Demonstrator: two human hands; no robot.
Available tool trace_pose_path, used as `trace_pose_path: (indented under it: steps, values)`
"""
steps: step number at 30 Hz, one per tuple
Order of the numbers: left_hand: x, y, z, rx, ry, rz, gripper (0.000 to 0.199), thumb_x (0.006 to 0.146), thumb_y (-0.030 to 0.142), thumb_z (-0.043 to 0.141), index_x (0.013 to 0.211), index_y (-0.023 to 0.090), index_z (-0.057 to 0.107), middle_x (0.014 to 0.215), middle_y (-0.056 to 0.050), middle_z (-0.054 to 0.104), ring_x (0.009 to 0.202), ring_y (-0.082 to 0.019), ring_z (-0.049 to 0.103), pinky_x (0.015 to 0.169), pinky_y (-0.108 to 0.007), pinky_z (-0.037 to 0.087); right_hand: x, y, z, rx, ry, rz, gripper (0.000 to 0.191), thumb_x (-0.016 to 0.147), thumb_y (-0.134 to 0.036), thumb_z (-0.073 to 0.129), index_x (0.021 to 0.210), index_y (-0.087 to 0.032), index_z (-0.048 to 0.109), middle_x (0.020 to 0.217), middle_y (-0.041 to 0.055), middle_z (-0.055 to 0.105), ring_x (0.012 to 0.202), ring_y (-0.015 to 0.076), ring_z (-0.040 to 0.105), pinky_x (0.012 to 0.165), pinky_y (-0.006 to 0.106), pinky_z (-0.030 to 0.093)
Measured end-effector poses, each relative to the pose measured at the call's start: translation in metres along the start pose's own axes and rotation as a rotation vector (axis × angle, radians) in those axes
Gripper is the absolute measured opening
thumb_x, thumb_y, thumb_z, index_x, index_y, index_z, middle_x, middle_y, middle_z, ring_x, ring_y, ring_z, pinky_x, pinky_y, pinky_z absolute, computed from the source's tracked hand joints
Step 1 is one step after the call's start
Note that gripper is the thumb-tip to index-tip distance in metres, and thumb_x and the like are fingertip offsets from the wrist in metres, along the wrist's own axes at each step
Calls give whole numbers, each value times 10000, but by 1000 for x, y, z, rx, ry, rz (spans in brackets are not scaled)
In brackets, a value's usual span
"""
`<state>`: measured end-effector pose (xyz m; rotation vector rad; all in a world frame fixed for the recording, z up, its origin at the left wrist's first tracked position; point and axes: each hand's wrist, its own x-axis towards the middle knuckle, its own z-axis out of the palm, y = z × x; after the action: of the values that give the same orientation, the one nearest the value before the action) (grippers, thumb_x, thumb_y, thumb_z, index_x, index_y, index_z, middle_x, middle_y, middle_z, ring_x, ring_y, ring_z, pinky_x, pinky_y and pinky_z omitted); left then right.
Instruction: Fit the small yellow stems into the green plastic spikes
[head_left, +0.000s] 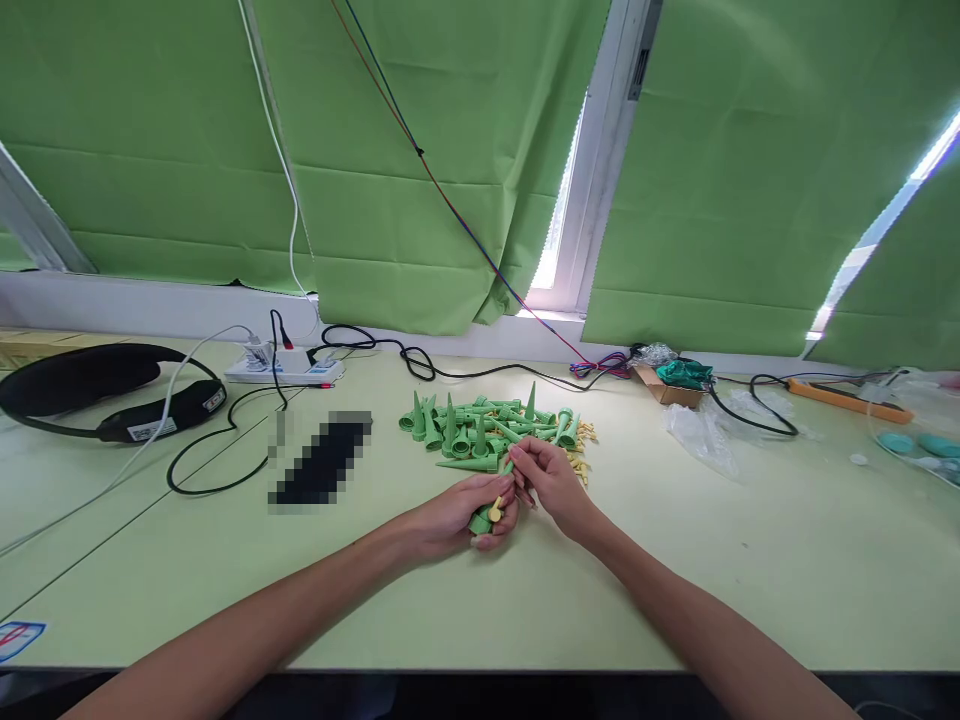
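Observation:
My left hand [466, 508] is closed around a green plastic cone nozzle [480, 523], with a small yellow plastic piece [496, 512] beside it in the fingers. Meeting it from the right, my right hand [556, 484] has its thumb and fingers pinched at a slim green tip [508, 467]. Whether that tip belongs to the same nozzle is hidden by the fingers. Just beyond both hands lies a pile of green cone nozzles [465, 425], some upright and some on their sides. Small yellow pieces [581, 466] are scattered at the pile's right edge.
A black neckband device [161, 405] and a white power strip [285, 368] lie at left, near a pixelated dark object [322, 465]. A black cable [480, 375] runs along the back. At right are a small cardboard box [667, 388], plastic wrap [701, 435] and an orange bar [851, 398].

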<state>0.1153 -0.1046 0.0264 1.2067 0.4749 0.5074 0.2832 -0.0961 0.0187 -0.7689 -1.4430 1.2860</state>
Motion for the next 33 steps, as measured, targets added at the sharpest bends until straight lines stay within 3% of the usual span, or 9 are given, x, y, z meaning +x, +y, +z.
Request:
trace_pose_path:
  steps: [5,9,12,15,18,21,24,30,33]
  values:
    - [2,-3,1,-15,53,9,368,964,430,459,744,139,501,619,-6,524,438,-67,424,435,-201,298,1,1,-1,-21,8,-29,373,879,-514,613,713,-200,498,537,-67,480,399,76,430,399,224,334]
    - [7,-9,1,22,130,4,406,938,557,439,839,167,497,625,-10,555,423,-100,482,355,-189,284,0,-3,-6,-101,52,-99,367,898,-513,584,722,-200,505,501,-69,462,380,81,412,391,228,322]
    - [7,-10,3,139,274,51,416,897,612,475,907,196,460,735,-8,576,478,-122,556,333,-182,293,1,-10,-14,-178,183,-187,352,912,-510,563,749,-201,522,488,-76,422,379,85,398,387,228,313]
    - [4,-9,3,363,441,171,374,910,572,485,912,199,474,868,2,571,484,-70,484,378,-178,279,2,-18,-27,-285,328,-272,347,929,-504,534,757,-203,524,504,-75,387,410,89,380,404,228,297]
    - [0,-6,3,710,509,281,291,932,461,504,865,180,536,780,13,547,556,-85,433,497,-205,334,3,-23,-42,-434,524,-347,351,934,-512,517,766,-205,534,537,-55,430,450,103,394,434,235,319]
    - [-3,-5,3,924,469,283,276,951,393,473,806,173,555,693,12,522,570,-107,413,520,-226,302,7,-29,-56,-554,678,-407,345,938,-509,500,809,-199,573,570,-30,494,492,126,445,484,245,367]
    - [-6,-6,4,1071,369,278,270,963,335,443,780,176,561,662,11,516,592,-117,428,553,-234,307,13,-38,-65,-677,734,-404,358,944,-497,483,823,-185,612,589,-13,539,526,138,487,534,249,390]
    - [-7,-6,5,1229,265,268,296,971,310,425,736,174,541,669,3,517,599,-121,431,570,-249,291,52,-48,-75,-909,609,-357,318,936,-365,471,801,-168,680,644,23,644,588,152,567,624,255,403]
    - [-7,-5,4,1243,255,271,313,979,313,408,726,173,527,658,2,500,589,-122,418,565,-254,282,82,-40,-83,-980,546,-250,318,932,-310,453,789,-156,691,664,33,671,595,150,579,640,257,395]
